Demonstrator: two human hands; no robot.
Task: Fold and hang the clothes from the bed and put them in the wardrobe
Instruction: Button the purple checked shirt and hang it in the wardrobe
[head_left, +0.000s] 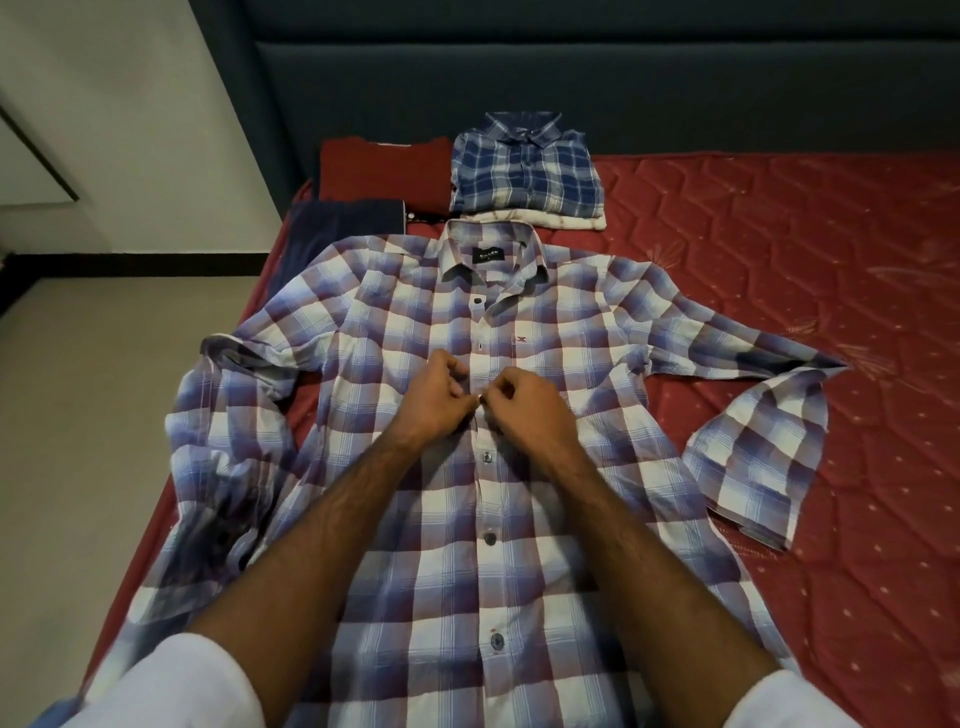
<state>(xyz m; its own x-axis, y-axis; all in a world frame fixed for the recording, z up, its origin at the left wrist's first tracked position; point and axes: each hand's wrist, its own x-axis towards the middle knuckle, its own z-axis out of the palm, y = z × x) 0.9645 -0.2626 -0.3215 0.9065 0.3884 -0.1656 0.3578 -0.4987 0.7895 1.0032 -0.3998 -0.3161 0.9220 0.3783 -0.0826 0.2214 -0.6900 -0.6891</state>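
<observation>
Both hands (480, 397) pinch placket | checked shirt (405, 519) flat, face-up, sleeves spread | lower buttons fastened

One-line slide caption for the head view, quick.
Both hands, left hand and right hand, pinch the placket of a checked shirt spread on the red mattress, folded clothes behind.

2 bare forearms, white short sleeves (171, 680) at the upper arms

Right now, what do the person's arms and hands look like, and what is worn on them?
Both forearms are bare. White sleeves, pushed or rolled up near the elbows, show at the bottom corners of the view. The left hand and right hand wear no gloves; no ring or watch is visible.
</observation>
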